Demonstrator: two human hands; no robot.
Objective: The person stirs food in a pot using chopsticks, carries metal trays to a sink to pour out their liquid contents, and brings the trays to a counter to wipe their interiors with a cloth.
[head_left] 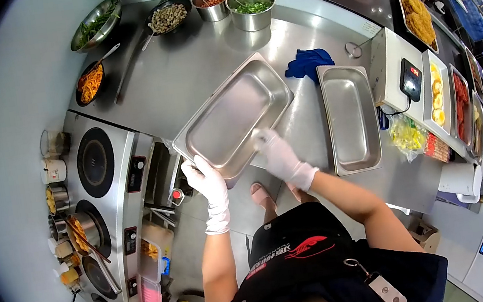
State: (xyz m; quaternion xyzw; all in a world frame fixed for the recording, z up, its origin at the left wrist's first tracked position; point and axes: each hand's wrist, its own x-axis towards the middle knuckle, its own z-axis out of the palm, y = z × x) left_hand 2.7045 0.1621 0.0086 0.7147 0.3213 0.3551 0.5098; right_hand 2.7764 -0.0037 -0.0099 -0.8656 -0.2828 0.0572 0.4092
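Note:
A deep rectangular steel pan [229,109] lies slantwise at the counter's front edge, its near corner jutting out over the floor. My left hand [208,183], in a white glove, grips the pan's near left rim. At the near right rim is my right hand [280,153], gloved too, with its fingers curled over the edge; it is slightly blurred. The pan's inside shows bare metal. To the right stands a second steel pan [351,117], bare inside. Behind it lies a crumpled blue cloth [308,63].
Along the back stand a pot of chopped greens [252,8], a pot of red bits [211,2] and a dark bowl [168,18]. Shredded orange food fills a small pan [90,84]. Round hobs [95,162] line the left; a white box with display [394,71] stands right.

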